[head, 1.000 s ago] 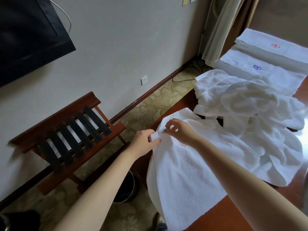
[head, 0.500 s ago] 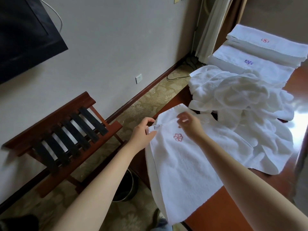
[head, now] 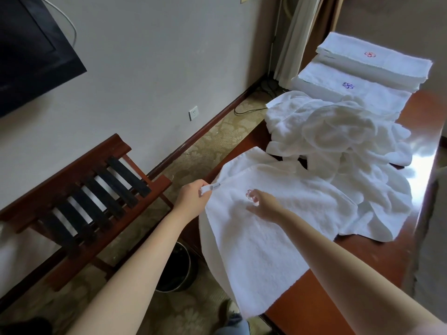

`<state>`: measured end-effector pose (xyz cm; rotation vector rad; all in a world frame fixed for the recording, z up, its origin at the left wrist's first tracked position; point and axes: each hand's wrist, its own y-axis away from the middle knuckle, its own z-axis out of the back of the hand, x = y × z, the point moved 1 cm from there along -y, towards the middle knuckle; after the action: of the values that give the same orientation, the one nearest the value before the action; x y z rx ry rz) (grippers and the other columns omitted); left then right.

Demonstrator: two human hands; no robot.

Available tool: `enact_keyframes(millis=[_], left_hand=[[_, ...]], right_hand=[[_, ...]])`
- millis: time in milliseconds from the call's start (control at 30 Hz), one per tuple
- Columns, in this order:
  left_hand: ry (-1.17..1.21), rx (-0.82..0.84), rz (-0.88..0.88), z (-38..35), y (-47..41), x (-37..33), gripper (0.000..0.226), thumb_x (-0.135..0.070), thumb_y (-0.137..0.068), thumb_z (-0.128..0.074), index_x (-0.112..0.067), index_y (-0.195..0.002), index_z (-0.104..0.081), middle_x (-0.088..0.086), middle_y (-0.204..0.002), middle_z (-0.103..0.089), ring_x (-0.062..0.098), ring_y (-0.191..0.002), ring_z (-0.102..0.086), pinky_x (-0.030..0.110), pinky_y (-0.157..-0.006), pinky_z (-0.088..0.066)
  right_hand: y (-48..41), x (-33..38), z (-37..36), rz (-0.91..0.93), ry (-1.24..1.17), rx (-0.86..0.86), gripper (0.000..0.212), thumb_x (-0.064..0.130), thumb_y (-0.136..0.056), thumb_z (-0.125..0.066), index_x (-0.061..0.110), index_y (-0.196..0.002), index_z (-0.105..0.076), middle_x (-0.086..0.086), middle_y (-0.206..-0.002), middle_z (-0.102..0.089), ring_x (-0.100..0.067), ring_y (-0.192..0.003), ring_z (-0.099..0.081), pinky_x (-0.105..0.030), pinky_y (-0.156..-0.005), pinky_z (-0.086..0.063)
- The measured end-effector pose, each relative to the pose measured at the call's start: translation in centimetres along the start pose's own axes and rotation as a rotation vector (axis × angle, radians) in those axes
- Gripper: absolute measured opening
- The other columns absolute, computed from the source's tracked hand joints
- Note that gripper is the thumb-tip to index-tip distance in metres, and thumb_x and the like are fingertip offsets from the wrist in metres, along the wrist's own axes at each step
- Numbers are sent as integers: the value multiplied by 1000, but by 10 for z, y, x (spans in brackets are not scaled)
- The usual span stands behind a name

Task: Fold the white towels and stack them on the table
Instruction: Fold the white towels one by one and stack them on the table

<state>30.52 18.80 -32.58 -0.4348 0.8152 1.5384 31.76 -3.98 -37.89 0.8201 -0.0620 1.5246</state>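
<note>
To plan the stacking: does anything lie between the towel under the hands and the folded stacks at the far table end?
Yes. A heap of unfolded towels lies on the table between that towel and the folded stacks.

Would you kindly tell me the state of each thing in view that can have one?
Left hand, pinches the front towel's tag.
Right hand, open over that towel, blurred.
Front towel, spread out, near end hanging off the table.
Towel pile, crumpled, unfolded.
Red-emblem stack, folded.
Blue-emblem stack, folded.
Luggage rack, opened out.
Television, dark.

R hand [head: 262, 206] off tag [head: 211, 187], now over towel [head: 261, 243].
</note>
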Motion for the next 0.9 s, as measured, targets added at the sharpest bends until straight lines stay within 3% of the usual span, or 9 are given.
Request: enact_keyframes(millis=[100, 200, 267, 400, 467, 633, 767, 833, 900], left_hand=[[-29, -26, -21, 12, 3, 4, 14, -22, -97, -47, -18, -100, -61, -3, -84, -61, 15, -78, -58, 26, -64, -49], [-124, -57, -75, 18, 6, 11, 25, -19, -98, -45, -9, -103, -67, 10, -97, -65, 27, -91, -60, 42, -78, -52], [-192, -117, -108, 21, 7, 19, 25, -19, -98, -48, -9, -107, -69, 11, -103, -62, 27, -95, -58, 42, -80, -53], [-324, -323, -89, 29, 2, 35, 24, -18, -96, -52, -9, -107, -71, 5, -111, -57, 19, -102, -46, 31, -78, -47], [-394, -368, -45, 33, -3, 42, 25, -18, -96, -50, -9, -106, -71, 6, -109, -59, 22, -101, -47, 33, -78, -48], [-351, -244, 171, 23, -21, 52, 24, -19, -100, -41, -8, -101, -62, 9, -98, -63, 26, -87, -60, 37, -74, -54], [-254, -83, 207, -2, -37, 41, 23, -18, -99, -41, -5, -90, -58, 13, -94, -60, 33, -93, -57, 35, -73, -44], [-291, 28, 166, -19, -41, 32, 32, -17, -96, -46, -11, -65, -50, 6, -80, -53, 33, -88, -52, 33, -71, -36], [-285, 113, 143, -40, -39, 26, 41, -17, -92, -51, -15, -54, -36, 0, -69, -40, 30, -82, -47, 36, -69, -35]], right_hand=[[-23, 12, 19, 73, 122, -107, 60, 28, -90, -62, 18, -144, -38, -9, -142, -43, -28, -126, -45, -35, -95, -40], [-46, 34, 27, 219, 302, -69, 79, 22, -86, -66, 26, -152, -21, -4, -155, -28, -28, -139, -27, -43, -101, -41], [-63, 47, 24, 292, 436, -31, 81, 19, -85, -66, 28, -152, -20, -4, -151, -36, -28, -138, -28, -42, -97, -41], [-89, 50, 15, 261, 712, 68, 37, 23, -89, -59, 22, -126, -56, -4, -120, -60, -25, -120, -44, -34, -82, -37], [-93, 36, 16, 225, 754, 47, 21, 22, -89, -57, 19, -109, -63, -3, -110, -63, -24, -116, -46, -31, -76, -37], [-83, -32, 48, 50, 562, -100, 21, 26, -96, -51, 14, -108, -62, -6, -111, -60, -25, -112, -47, -31, -71, -40], [-64, -62, 64, -102, 363, -116, 31, 36, -92, -58, 14, -114, -57, -6, -94, -52, -26, -94, -46, -28, -55, -31], [-54, -66, 60, -85, 352, -17, 44, 37, -88, -63, 15, -124, -53, -7, -89, -43, -27, -105, -44, -28, -63, -32], [-40, -71, 52, -67, 306, 58, 55, 37, -85, -68, 17, -131, -49, -14, -107, -47, -31, -114, -41, -30, -74, -39]])
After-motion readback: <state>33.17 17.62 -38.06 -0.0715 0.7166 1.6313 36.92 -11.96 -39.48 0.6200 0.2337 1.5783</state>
